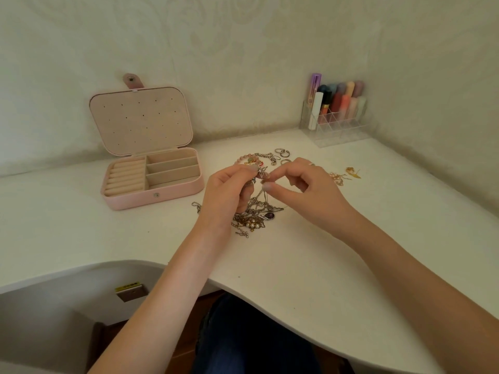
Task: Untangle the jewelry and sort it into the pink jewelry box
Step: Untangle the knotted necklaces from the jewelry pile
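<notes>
Left hand (226,190) and right hand (299,190) are raised close together over the middle of the white desk (310,265), each pinching a bit of thin silver chain (260,175) whose rest trails down into the tangled jewelry pile (253,215) below; which strand belongs to which piece is prob. too fine to tell. The pink jewelry box (154,179) sits open w/ bare compartments near the back-left edge. Risk: pulling the two pinches apart would tighten the knot or snap a link, and lifting higher could drag the pile toward the front edge.
</notes>
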Action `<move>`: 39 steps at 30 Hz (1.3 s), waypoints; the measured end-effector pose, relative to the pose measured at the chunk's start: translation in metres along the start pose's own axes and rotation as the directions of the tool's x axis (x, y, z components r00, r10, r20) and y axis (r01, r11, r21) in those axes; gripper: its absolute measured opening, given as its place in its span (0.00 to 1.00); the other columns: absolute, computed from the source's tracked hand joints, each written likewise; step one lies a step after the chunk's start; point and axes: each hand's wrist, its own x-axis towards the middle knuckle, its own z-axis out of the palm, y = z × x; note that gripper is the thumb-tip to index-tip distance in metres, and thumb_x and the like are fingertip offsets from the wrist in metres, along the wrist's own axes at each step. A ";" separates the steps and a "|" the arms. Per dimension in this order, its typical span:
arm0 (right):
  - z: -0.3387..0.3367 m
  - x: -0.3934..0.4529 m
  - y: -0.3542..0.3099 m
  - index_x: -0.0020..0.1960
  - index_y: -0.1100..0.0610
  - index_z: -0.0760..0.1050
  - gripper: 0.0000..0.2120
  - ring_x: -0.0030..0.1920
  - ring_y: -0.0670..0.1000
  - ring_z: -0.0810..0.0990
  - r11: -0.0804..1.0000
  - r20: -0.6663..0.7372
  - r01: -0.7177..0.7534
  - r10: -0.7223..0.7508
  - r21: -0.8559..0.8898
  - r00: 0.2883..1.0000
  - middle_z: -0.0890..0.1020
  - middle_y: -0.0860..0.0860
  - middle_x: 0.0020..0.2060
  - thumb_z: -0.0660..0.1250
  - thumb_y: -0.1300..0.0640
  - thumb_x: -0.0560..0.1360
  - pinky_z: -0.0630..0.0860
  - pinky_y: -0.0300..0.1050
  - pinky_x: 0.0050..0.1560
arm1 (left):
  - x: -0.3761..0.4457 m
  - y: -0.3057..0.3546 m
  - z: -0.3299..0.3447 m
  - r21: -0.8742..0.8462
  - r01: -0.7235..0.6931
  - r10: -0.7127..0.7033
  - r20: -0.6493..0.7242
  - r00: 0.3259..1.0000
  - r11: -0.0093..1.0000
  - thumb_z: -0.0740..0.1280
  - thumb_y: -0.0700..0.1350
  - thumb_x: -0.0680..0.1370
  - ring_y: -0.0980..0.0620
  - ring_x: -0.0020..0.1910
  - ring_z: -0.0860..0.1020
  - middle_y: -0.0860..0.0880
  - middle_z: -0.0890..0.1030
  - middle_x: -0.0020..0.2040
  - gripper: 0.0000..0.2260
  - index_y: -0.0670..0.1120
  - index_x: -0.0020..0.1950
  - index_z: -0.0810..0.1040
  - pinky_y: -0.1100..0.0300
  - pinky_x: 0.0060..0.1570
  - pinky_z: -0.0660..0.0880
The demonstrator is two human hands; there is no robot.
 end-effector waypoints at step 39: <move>-0.014 0.001 -0.004 0.44 0.53 0.82 0.05 0.35 0.45 0.80 0.964 0.237 -0.138 0.082 0.227 0.968 0.81 0.45 0.32 0.68 0.54 0.75 0.76 0.34 0.40 | 0.006 -0.013 -0.008 0.276 -0.317 0.398 -0.321 0.859 0.907 0.64 0.46 0.78 0.58 0.38 0.74 0.54 0.77 0.37 0.09 0.57 0.40 0.77 0.63 0.39 0.71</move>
